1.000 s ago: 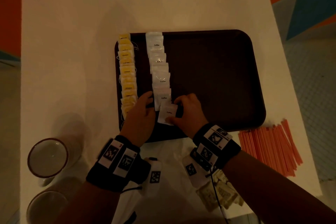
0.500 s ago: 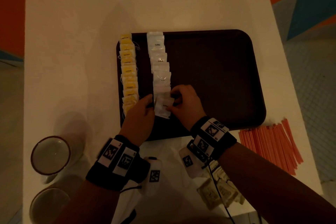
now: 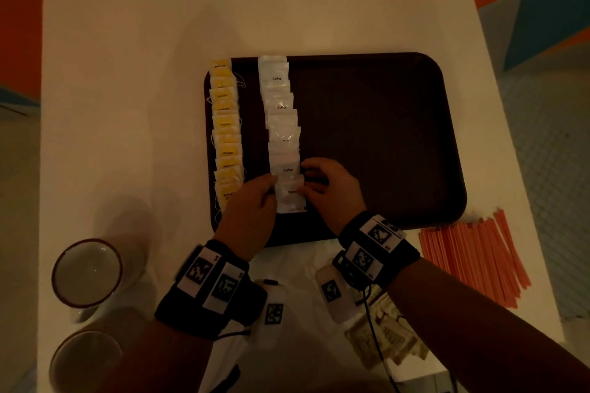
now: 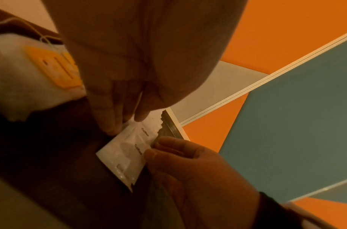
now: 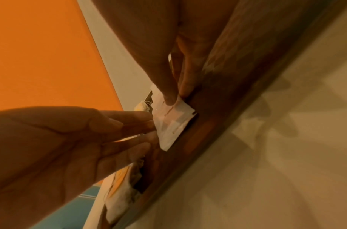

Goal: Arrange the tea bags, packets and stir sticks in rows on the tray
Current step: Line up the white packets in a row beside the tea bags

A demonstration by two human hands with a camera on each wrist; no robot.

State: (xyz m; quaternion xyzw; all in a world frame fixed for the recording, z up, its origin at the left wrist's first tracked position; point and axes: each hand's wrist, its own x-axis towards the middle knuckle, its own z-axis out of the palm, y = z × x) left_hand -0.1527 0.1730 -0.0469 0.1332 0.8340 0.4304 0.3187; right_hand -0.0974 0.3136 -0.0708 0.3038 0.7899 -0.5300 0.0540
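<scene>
Head view: coffee packets [image 3: 282, 124] form the second row on the dark tray [image 3: 383, 143], beside yellow-tagged tea bags [image 3: 226, 124] along its left edge. Left hand [image 3: 252, 210] and right hand [image 3: 332, 188] square the nearest glossy white packet [image 3: 290, 196].

Left wrist view: straight fingertips [image 4: 111, 127] press its flat edge.

Right wrist view: thumb and finger pinch its corner. Next, I judge, the beige packets or thin orange stir sticks [image 3: 475, 258] at the desk's near right need fetching.

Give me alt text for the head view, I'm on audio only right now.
Both hands, left hand and right hand, touch the nearest white coffee packet at the near end of a packet row on a dark tray, beside a row of yellow tea bags. Orange stir sticks lie off the tray on the white table.
</scene>
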